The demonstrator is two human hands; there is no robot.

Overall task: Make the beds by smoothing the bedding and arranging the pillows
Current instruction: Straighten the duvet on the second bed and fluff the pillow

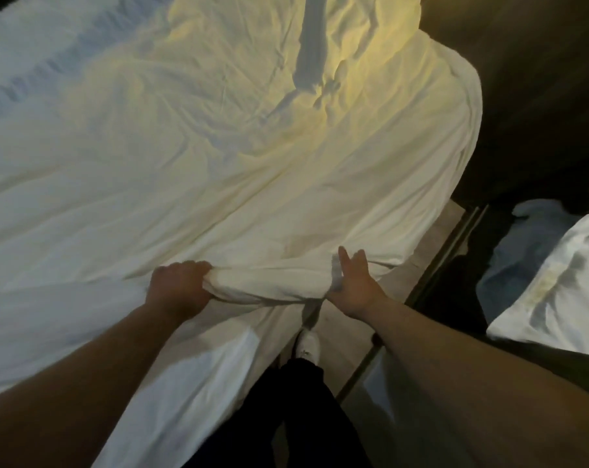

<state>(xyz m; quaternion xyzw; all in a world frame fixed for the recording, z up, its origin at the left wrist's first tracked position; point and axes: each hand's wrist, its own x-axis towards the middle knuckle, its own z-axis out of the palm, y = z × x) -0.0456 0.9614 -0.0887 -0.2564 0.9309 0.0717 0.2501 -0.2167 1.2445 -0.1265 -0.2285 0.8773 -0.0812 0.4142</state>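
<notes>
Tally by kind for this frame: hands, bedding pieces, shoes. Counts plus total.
Hands: 2, left hand gripping the rolled edge, right hand flat against it
White bedding pieces: 2, duvet on the bed, bedding heap at far right
Shoes: 1, white shoe
Total: 5

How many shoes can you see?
1. A white shoe on the floor beside the bed. The other may be hidden behind the dark trouser leg.
</notes>
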